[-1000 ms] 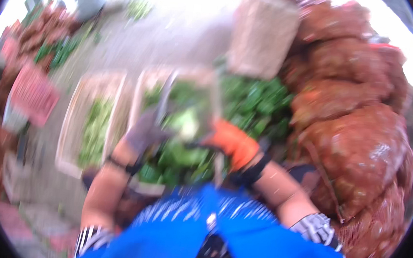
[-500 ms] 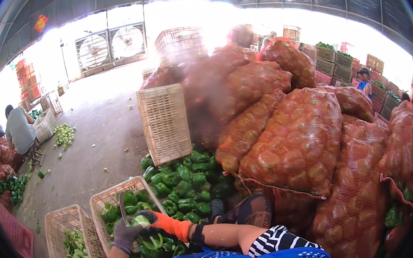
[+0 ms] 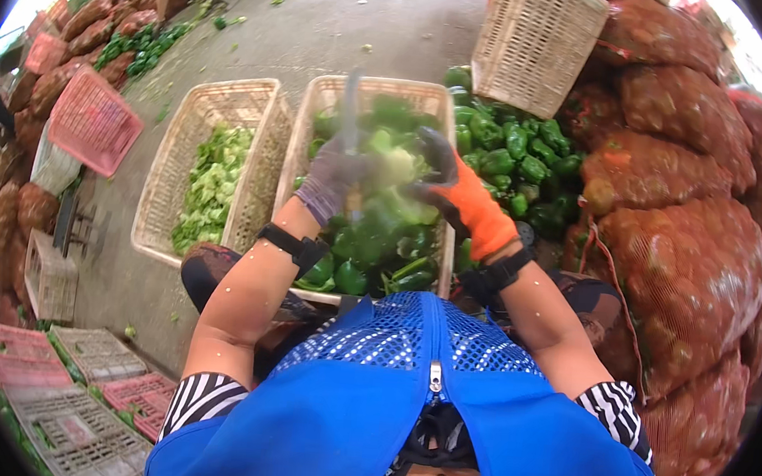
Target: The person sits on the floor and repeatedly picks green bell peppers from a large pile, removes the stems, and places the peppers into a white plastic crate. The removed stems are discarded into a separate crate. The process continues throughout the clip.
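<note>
Above the bell-pepper crate point(image 3: 403, 87), I watch the left hand point(image 3: 334, 178) grip a knife point(image 3: 350, 111); whether the right hand point(image 3: 464, 195) holds the blurred pale-green vegetable point(image 3: 399, 165), I cannot tell.

You've got bell peppers point(image 3: 350, 276) in the front crate point(image 3: 376, 84), vegetable trimmings point(image 3: 215, 183) in the left-hand crate point(image 3: 258, 177). Loose peppers point(image 3: 520, 155) are heaped just right of the front one, mesh sacks point(image 3: 681, 273) stacked further over.

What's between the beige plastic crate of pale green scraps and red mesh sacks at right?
Head view: a second beige plastic crate holding green peppers, with left hand and right hand over it, then loose green peppers.
</note>
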The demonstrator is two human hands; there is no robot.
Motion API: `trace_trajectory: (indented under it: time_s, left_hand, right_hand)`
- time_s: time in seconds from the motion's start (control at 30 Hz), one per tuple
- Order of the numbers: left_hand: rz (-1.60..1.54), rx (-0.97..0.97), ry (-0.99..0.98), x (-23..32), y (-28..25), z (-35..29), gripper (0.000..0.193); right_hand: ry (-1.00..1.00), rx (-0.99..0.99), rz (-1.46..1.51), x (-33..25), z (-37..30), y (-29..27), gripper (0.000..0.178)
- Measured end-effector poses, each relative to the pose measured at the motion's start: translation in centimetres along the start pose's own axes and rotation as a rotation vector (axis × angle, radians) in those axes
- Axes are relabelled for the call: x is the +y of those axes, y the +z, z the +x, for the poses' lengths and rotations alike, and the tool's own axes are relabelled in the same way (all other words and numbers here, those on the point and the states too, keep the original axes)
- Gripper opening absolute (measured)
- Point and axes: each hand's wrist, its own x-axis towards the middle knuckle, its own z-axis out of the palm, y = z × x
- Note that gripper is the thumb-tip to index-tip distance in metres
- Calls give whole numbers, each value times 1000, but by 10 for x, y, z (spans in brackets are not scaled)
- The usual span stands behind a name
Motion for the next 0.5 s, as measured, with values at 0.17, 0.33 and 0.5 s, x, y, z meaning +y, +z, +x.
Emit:
trace_trajectory:
  time_s: [0.17, 0.33, 0.5]
  left_hand:
    - [337, -28, 144, 10, 22, -16, 32]
    - [1162, 168, 559, -2, 28, -18, 40]
    - [1055, 220, 235, -8, -8, -12, 52]
  right_hand:
    - [-243, -97, -614, 0, 13, 26, 72]
    - [149, 19, -433, 28, 22, 34, 57]
    - [128, 198, 258, 31, 13, 8, 63]
